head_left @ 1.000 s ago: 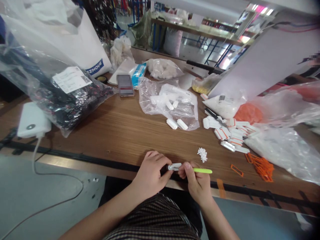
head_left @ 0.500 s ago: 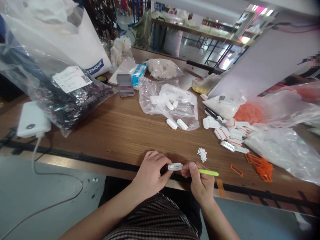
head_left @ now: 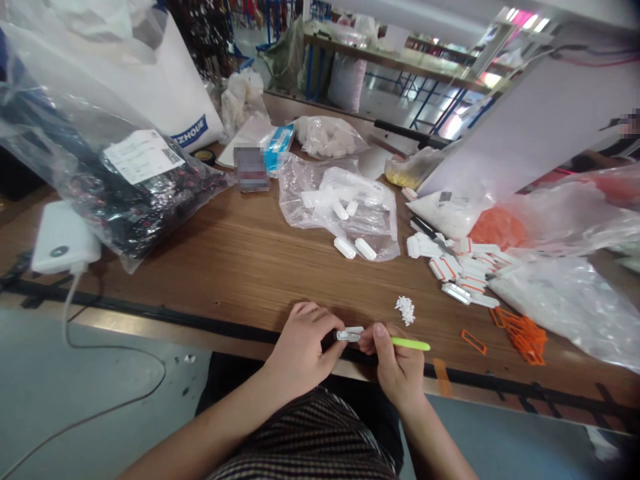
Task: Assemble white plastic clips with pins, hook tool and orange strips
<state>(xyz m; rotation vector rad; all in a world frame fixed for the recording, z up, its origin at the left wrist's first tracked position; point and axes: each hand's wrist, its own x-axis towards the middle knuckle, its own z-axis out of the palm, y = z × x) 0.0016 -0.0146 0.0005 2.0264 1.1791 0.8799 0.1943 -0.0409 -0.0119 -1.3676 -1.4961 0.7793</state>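
Note:
At the table's front edge, my left hand [head_left: 306, 343] pinches a small white plastic case [head_left: 349, 335] with a row of small marks along its side. My right hand [head_left: 397, 360] is closed around a thin tool with a lime-green handle [head_left: 411, 344]; its working end is hidden behind the fingers, close to the right end of the case. A little pile of tiny white pieces [head_left: 405, 310] lies just beyond my right hand. Orange rectangular frames [head_left: 523, 337] rest farther right, with one loose orange frame [head_left: 473, 341] beside them.
White cases, some with orange edging [head_left: 463, 267], are heaped at the right beside clear plastic bags [head_left: 570, 300]. Several white pieces lie on and by a plastic bag [head_left: 300, 193] at the middle. A bag of dark items [head_left: 145, 220] and a white power bank [head_left: 65, 240] stand left.
My right hand has moved slightly left, bringing the green-handled tool closer to the white case. My left hand stays in place, still holding the case.

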